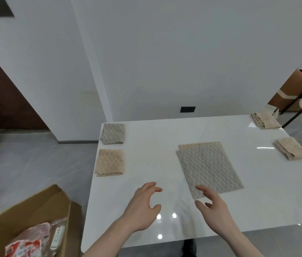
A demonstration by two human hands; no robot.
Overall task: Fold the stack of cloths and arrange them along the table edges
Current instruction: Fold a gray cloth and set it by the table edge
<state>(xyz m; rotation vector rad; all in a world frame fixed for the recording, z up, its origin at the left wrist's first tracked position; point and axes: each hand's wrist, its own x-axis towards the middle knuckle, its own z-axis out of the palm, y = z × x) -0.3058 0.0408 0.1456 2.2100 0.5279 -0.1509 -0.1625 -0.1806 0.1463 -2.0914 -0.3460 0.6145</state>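
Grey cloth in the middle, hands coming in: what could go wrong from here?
1. A beige cloth peeks out under the grey cloth; a pinch by the right hand may lift both.
2. Folded cloths at the right edge and far corner sit close to the rim; a sweep might knock them off.

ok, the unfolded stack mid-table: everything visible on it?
The stack lies flat and unfolded near the middle of the white table, turned slightly askew. A grey cloth with a quilted, bumpy texture lies on top; a beige cloth peeks out along its far edge. How many layers there are cannot be told. The right hand hovers open at its near corner; contact is unclear.
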